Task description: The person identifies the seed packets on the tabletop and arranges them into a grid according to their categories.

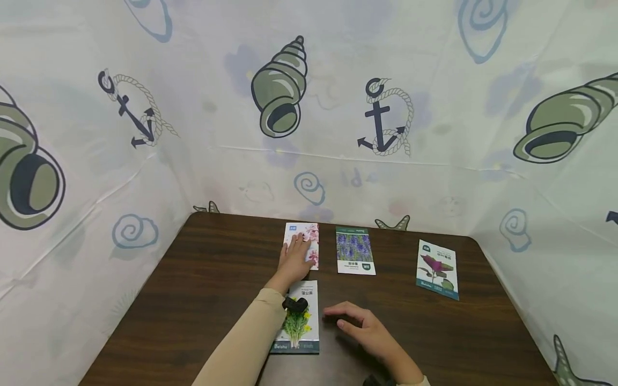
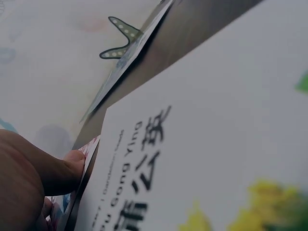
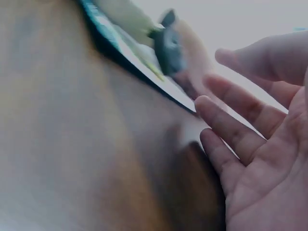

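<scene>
My left hand (image 1: 293, 261) rests with spread fingers on a packet with pink blossoms (image 1: 313, 236) at the table's back; the left wrist view shows its thumb (image 2: 72, 166) against that packet's edge. Under the left wrist lies a white packet with yellow flowers (image 1: 309, 300), large in the left wrist view (image 2: 216, 96). My right hand (image 1: 369, 332) hovers just right of this packet, holding nothing, its fingers loosely extended; in the right wrist view the hand (image 3: 269, 139) shows its palm side.
A purple-flower packet (image 1: 354, 249) lies right of the blossom packet, and one with a magenta flower (image 1: 436, 268) lies farther right on the dark wooden table (image 1: 193, 300). Patterned cloth (image 1: 338, 177) stands round the table's back and sides. Black bands are on both wrists.
</scene>
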Available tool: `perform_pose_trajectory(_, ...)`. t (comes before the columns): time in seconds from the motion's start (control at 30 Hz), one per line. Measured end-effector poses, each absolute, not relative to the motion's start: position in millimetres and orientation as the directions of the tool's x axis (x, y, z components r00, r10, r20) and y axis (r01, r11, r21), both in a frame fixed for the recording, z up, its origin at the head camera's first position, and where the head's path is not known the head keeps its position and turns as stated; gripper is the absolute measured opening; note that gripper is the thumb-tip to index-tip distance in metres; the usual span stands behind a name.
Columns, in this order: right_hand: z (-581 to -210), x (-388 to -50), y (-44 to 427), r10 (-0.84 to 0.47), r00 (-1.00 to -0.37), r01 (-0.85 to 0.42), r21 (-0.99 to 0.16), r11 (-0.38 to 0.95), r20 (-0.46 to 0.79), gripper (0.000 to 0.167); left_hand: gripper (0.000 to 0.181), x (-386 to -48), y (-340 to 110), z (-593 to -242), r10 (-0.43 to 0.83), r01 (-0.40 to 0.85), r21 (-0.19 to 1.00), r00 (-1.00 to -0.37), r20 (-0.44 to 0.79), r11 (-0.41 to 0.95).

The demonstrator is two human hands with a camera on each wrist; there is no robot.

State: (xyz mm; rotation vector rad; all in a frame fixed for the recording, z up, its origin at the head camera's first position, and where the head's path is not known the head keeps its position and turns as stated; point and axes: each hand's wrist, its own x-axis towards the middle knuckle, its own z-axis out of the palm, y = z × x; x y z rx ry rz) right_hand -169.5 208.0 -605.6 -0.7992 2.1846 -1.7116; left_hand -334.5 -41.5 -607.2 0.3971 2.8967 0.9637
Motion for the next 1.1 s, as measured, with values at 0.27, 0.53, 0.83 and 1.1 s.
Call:
perform_pose_trajectory(0.27,-614,-188,239,-0.413,-0.895,-0.125,-0.984,-0.130,0.168,0.038,0.069,-333,-44,-612,0.262,0.239,0.590,-0.964,0.048,0.771)
perform_pose_trajectory(0.53,-616,-196,260,-0.259,-0.941,-0.157,-0.960,-0.232,0.217,0.041,0.069,-329,-45,-612,0.269,0.250,0.579,-0.961,0.055,0.776)
perform_pose_trajectory(0.83,-617,-212,285,-0.120,-0.958,-0.226,-0.942,-0.246,0.261,0.043,0.069,-328,-44,-612,0.260,0.241,0.552,-0.965,0.046,0.798)
perform_pose_trajectory(1.1,-613,-226,312,-0.003,-0.958,-0.277,-0.923,-0.268,0.288,0.043,0.068,-329,-42,-608,0.260,0.252,0.561,-0.963,0.067,0.789)
